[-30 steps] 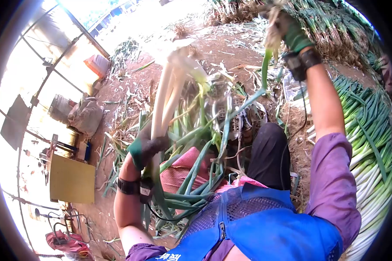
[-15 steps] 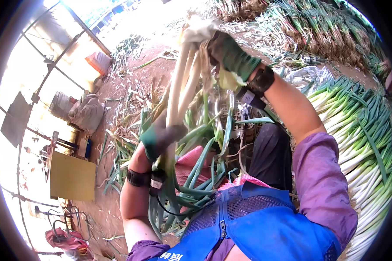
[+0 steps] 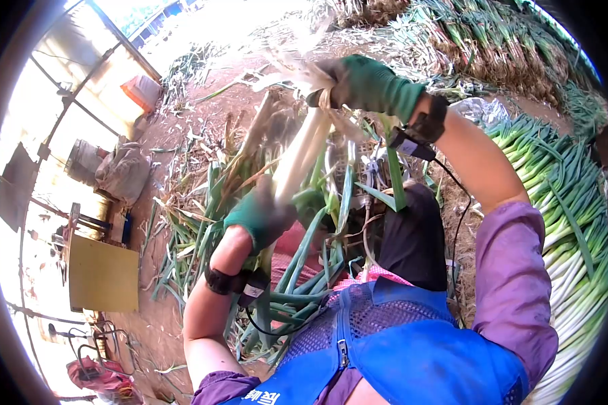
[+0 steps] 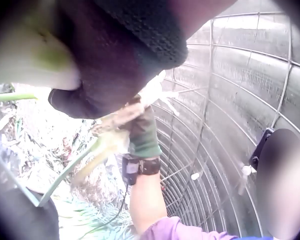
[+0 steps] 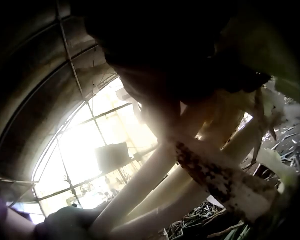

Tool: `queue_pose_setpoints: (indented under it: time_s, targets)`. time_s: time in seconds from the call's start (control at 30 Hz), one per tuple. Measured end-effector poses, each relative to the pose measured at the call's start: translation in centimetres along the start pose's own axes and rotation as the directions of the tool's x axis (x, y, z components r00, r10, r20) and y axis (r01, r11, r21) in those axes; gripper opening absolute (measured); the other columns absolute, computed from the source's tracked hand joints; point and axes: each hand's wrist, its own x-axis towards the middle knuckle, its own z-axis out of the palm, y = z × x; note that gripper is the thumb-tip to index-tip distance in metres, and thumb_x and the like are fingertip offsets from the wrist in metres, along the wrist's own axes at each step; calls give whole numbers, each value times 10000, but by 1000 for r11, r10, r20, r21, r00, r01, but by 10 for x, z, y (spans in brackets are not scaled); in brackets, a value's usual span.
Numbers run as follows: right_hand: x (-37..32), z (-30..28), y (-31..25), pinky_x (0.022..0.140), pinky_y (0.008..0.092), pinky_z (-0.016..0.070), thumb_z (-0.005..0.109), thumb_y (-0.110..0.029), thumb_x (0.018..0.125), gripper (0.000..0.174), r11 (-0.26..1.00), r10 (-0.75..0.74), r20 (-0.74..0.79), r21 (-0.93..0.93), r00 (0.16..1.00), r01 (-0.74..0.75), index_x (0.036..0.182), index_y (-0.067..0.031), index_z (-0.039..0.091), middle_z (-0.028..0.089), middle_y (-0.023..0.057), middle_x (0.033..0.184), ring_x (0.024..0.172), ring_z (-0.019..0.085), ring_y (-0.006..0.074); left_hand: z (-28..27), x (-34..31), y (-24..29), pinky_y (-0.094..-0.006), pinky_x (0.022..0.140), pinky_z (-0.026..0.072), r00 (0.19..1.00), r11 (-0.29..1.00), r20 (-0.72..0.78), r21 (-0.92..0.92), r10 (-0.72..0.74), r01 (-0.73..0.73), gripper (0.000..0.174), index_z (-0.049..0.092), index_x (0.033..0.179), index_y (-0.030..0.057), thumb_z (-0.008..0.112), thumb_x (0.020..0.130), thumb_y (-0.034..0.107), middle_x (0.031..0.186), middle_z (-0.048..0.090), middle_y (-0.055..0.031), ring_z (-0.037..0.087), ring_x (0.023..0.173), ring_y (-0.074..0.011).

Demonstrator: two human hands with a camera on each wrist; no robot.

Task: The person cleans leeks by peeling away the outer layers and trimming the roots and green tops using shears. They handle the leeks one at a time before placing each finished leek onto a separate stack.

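My gloved left hand [image 3: 262,214] grips a few thick white green onions [image 3: 300,160] partway along their pale stalks. Their green leaves trail below that hand toward my lap. At the upper end of the same stalks, my gloved right hand [image 3: 368,86] pinches loose outer skin, and pale ragged strips hang around its fingers. In the right wrist view the white stalks [image 5: 145,185] run down to the left hand, crossed by a strip of skin [image 5: 215,177] with dark dirt on it. A torn green leaf [image 3: 394,177] dangles beneath the right hand.
Leaf and skin scraps [image 3: 203,216] heap up in front of me. Cleaned green onions [image 3: 567,250] lie in a long row at right, with untrimmed bundles [image 3: 479,47] behind. A yellow board [image 3: 105,273] stands at left near a sack [image 3: 123,172].
My right hand came in from the far upper right to the stalk tops, then shifted slightly right, pulling at the skin. The stalks now lean more to the right in the left hand.
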Motion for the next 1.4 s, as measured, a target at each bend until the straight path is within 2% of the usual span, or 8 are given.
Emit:
queue_pose_setpoints:
  time_s: [0.2, 0.43, 0.63, 0.73, 0.83, 1.0, 1.2, 1.4]
  targets:
    - [8, 18, 24, 473, 335, 507, 500, -243, 968, 217, 724, -107, -204, -687, 973, -64, 1053, -62, 587, 618, 56, 679, 545, 598, 170, 4, 4, 2, -445, 715, 514, 1000, 998, -11, 65, -27, 28, 401, 506, 1087, 26, 647, 783, 246, 896, 659, -227, 668, 836, -378]
    - [1, -86, 154, 631, 407, 525, 521, -378, 940, 342, 920, 279, -749, 30, 601, -390, 1065, -106, 685, 707, 143, 817, 703, 673, 276, 1, -14, -32, -282, 660, 493, 973, 897, 138, -427, 187, -112, 517, 504, 1296, 48, 650, 804, 110, 918, 577, -25, 563, 756, -108]
    - [-27, -39, 210, 700, 220, 544, 578, -108, 923, 305, 768, 636, -367, 209, 679, -605, 1215, -20, 589, 648, 75, 1052, 800, 622, 145, -23, -11, -52, -293, 724, 526, 951, 584, 277, -798, 138, 148, 517, 567, 1226, -17, 712, 788, 216, 930, 646, -66, 641, 792, -160]
    - [-55, -9, 147, 810, 237, 549, 668, -177, 904, 274, 853, 353, -292, 491, 889, -177, 1134, -32, 631, 640, 97, 1086, 936, 624, 153, -32, -6, -39, -302, 731, 503, 953, 538, 262, -831, 153, 142, 643, 555, 1274, -30, 746, 716, 224, 910, 609, -54, 609, 785, -173]
    - [-43, 30, 80, 833, 276, 552, 691, -206, 902, 216, 10, 205, -417, 906, 886, 424, 1021, -26, 674, 676, 79, 993, 914, 654, 169, -32, -4, -34, -313, 737, 498, 945, 510, 289, -843, 155, 174, 667, 559, 1274, -34, 755, 673, 179, 906, 599, -42, 595, 797, -183]
    - [-43, 78, 69, 858, 388, 545, 609, -125, 942, 368, -376, -60, -270, 898, 961, 228, 1303, -77, 555, 667, 90, 1074, 978, 653, 247, -21, 1, -33, -322, 742, 487, 888, 495, 383, -840, 254, 220, 795, 490, 1342, -52, 769, 632, 171, 904, 587, -43, 575, 803, -183]
    - [-40, 32, 69, 866, 338, 542, 695, -71, 870, 266, 718, -377, -159, 572, 912, 397, 1136, -48, 687, 705, 72, 1054, 969, 661, 154, -22, 8, -29, -333, 710, 490, 792, 515, 477, -821, 381, 247, 796, 509, 1324, -76, 777, 621, 185, 864, 584, -56, 585, 790, -198]
    - [-60, -3, 140, 902, 344, 522, 637, -79, 843, 290, 839, -456, -382, -486, 804, 244, 1121, -119, 708, 701, 107, 1104, 958, 669, 254, -19, -2, -29, -326, 725, 500, 832, 549, 466, -798, 300, 249, 745, 520, 1310, -73, 757, 653, 186, 858, 592, -60, 592, 778, -190]
